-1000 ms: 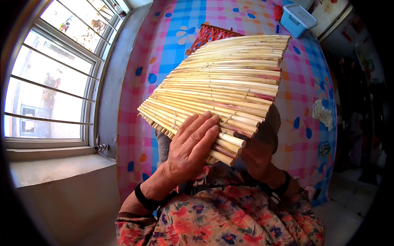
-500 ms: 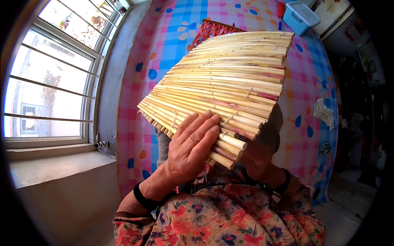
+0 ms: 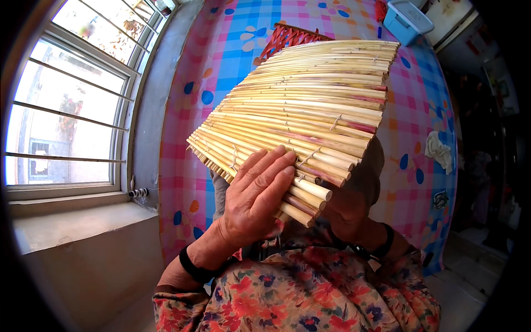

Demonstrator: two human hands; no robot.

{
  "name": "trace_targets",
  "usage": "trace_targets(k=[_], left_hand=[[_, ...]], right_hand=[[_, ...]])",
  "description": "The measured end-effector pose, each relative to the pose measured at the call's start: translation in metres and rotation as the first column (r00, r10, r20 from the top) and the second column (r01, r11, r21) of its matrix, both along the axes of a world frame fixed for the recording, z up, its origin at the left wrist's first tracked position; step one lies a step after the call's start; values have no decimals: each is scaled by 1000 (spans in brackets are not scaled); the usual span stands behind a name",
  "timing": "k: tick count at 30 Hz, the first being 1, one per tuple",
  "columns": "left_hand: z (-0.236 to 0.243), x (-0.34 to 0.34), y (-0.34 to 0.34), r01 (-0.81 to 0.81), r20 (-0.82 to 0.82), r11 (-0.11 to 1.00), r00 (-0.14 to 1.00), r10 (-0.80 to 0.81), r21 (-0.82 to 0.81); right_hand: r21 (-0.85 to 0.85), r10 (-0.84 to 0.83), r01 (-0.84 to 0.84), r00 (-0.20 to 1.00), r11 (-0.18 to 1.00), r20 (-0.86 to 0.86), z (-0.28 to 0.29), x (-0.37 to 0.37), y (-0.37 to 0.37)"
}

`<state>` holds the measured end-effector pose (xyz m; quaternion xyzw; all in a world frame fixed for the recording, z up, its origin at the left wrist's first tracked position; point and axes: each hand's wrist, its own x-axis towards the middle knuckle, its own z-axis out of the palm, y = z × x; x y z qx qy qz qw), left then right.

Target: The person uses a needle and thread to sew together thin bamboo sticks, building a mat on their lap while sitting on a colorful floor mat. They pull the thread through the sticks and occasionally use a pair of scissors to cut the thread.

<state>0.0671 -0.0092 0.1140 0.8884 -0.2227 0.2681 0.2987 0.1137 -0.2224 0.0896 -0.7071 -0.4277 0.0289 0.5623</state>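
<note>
A mat of pale yellow plant stalks (image 3: 298, 105), some streaked dark red, fans out in front of me, bound with thin string knots. My left hand (image 3: 254, 193) lies over its near edge, the fingers stretched together across the top stalks and the thumb hidden, apparently beneath. Below the mat's near right corner, in shadow, is my right hand (image 3: 348, 213); its fingers are hidden behind the stalks. The nearest stalks show their cut round ends beside my left fingers.
A red lattice-like object (image 3: 290, 40) lies behind the mat's far edge on a checked, flower-printed covering (image 3: 193, 66). At the far right stands a blue lidded box (image 3: 406, 25). A crumpled white cloth (image 3: 438, 150) lies on the right. A barred window (image 3: 66, 110) is on the left.
The view has shifted very slightly. Both hands and the stalk mat stay in nearly the same place, the mat's near end a touch lower.
</note>
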Motion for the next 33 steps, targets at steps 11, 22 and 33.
trace_targets(k=[11, 22, 33], left_hand=[[-2, 0, 0, -25, 5, 999, 1000, 25, -33], [-2, -1, 2, -43, -11, 998, 999, 42, -40], [-5, -2, 3, -44, -17, 998, 999, 43, -44]], right_hand=[[-4, -3, 3, 999, 1000, -42, 2, 0, 5], [-20, 18, -20, 998, 1000, -65, 2, 1, 9], [20, -26, 28, 994, 999, -105, -4, -2, 16]])
